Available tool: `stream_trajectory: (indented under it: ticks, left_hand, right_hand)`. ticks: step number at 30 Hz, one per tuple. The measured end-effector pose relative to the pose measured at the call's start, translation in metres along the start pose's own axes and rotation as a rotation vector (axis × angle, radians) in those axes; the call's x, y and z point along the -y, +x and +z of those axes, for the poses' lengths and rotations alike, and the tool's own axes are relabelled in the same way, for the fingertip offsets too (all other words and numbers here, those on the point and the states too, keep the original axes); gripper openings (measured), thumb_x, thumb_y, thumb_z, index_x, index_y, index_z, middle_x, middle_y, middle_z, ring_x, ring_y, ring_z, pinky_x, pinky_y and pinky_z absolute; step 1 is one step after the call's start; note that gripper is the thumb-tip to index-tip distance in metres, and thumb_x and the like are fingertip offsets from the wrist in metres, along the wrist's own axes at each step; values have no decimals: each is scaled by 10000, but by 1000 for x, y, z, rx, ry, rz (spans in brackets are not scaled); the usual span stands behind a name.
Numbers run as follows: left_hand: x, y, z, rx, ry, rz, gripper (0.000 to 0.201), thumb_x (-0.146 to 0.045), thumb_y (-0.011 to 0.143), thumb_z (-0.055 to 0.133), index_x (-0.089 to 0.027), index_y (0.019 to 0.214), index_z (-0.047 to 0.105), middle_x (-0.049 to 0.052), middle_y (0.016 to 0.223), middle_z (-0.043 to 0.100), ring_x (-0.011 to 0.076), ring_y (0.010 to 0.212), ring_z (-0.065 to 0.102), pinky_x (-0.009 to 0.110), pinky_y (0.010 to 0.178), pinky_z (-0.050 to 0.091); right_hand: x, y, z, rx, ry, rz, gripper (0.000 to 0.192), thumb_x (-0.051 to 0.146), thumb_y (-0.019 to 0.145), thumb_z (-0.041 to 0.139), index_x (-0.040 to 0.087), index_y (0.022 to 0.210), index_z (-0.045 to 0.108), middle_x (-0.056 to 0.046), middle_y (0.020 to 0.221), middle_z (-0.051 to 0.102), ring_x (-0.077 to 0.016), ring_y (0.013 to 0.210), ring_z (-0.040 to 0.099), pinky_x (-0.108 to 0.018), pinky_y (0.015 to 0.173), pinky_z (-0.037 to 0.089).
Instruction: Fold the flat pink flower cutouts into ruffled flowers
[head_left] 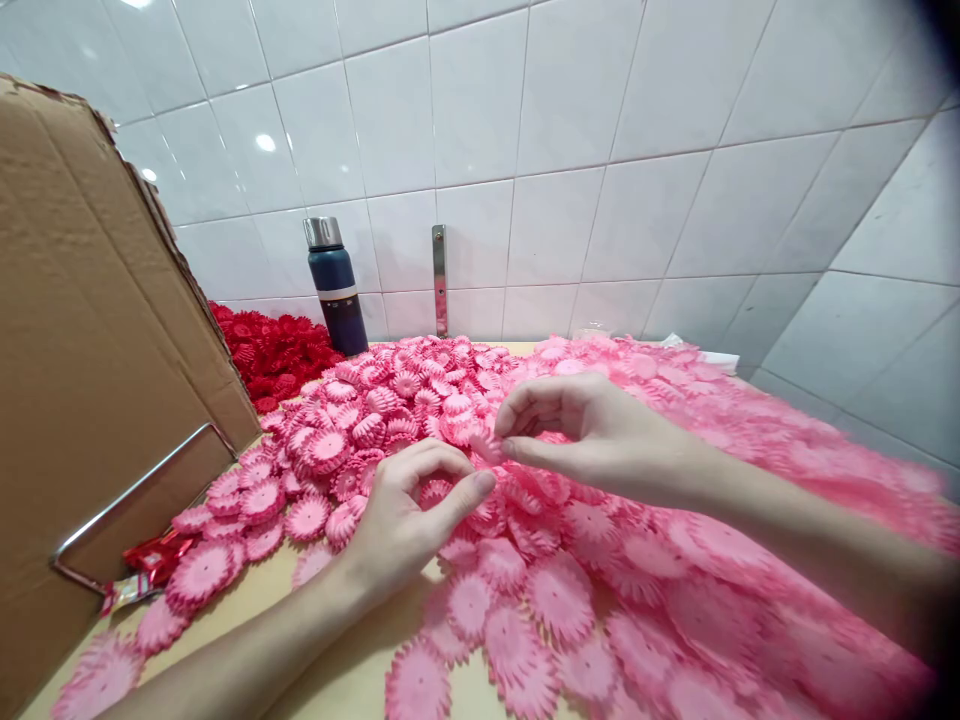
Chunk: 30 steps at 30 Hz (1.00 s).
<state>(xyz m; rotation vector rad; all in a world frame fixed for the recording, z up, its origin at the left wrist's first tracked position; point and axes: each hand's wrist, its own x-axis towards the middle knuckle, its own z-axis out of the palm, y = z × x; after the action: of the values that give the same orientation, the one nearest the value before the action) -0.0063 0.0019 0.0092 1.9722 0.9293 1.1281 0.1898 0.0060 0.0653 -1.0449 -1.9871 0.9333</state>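
A wide heap of pink ruffled flower pieces (570, 580) covers the wooden table (352, 690). My left hand (405, 515) rests low on the heap, its fingers curled around one pink flower piece (435, 492). Just above and to the right, my right hand (592, 430) pinches another pink flower piece (486, 445) between thumb and fingertips. The two hands are close together, almost touching over the middle of the pile.
A tall cardboard box (90, 400) with a metal wire handle stands at the left. Red flower pieces (274, 355) lie behind it. A dark blue flask (335, 290) stands against the white tiled wall. A red wrapper (150, 560) lies by the box.
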Motion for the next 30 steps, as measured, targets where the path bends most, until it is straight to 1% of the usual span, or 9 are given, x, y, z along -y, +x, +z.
stream_trajectory:
  ticks: [5, 8, 12, 17, 21, 23, 26, 30]
  left_hand:
    - [2, 0, 2, 19, -13, -22, 203, -339, 850, 632, -146, 793, 657, 40, 781, 661, 150, 729, 608, 259, 684, 478]
    - [4, 0, 3, 29, -6, -35, 204, -335, 864, 612, -143, 813, 658, 45, 787, 663, 155, 730, 604, 259, 679, 476]
    - [3, 1, 2, 40, -22, -28, 184, -299, 881, 584, -143, 804, 646, 35, 775, 643, 139, 708, 579, 236, 652, 458]
    - [0, 0, 0, 73, -26, -34, 175, -273, 907, 538, -154, 852, 653, 29, 804, 639, 141, 746, 580, 236, 692, 453]
    - [0, 0, -1, 79, 1, -39, 178, -256, 912, 518, -158, 845, 650, 30, 818, 646, 149, 763, 585, 248, 710, 449]
    - [0, 0, -1, 76, 9, -42, 175, -238, 906, 515, -156, 820, 643, 27, 800, 643, 148, 752, 586, 248, 704, 447]
    - [-1, 0, -2, 44, 15, -43, 185, -217, 888, 515, -152, 745, 613, 14, 736, 614, 136, 704, 569, 240, 672, 438]
    - [1, 0, -3, -13, 34, -64, 184, -188, 859, 513, -152, 692, 583, 0, 669, 573, 123, 640, 529, 229, 609, 418]
  right_hand:
    - [4, -5, 8, 55, -34, -46, 34, 144, 778, 620, 171, 794, 631, -25, 794, 688, -149, 725, 650, -279, 669, 542]
    - [5, -7, 9, 43, -74, -71, 55, 125, 779, 611, 175, 789, 633, -19, 774, 687, -150, 709, 647, -282, 663, 535]
    - [3, -6, 6, 37, -60, -77, 29, 149, 784, 618, 173, 791, 633, -24, 796, 689, -154, 729, 655, -288, 680, 542]
    - [2, -4, 3, 29, -50, -73, 26, 165, 790, 615, 171, 811, 630, -30, 818, 687, -152, 744, 655, -290, 695, 548]
    - [2, -4, 2, 35, -98, -92, 89, 119, 779, 583, 179, 818, 636, -28, 819, 691, -153, 746, 644, -289, 698, 540]
    - [1, -4, 1, 6, -183, -136, 131, 80, 753, 561, 184, 794, 630, -19, 780, 684, -146, 712, 626, -282, 667, 524]
    - [-4, -2, -5, -94, -354, -204, 166, 48, 715, 529, 195, 734, 604, -3, 706, 662, -139, 653, 592, -279, 606, 486]
    - [-14, 2, -18, -254, -458, -187, 155, 57, 708, 521, 201, 693, 578, -18, 693, 654, -153, 651, 581, -299, 610, 474]
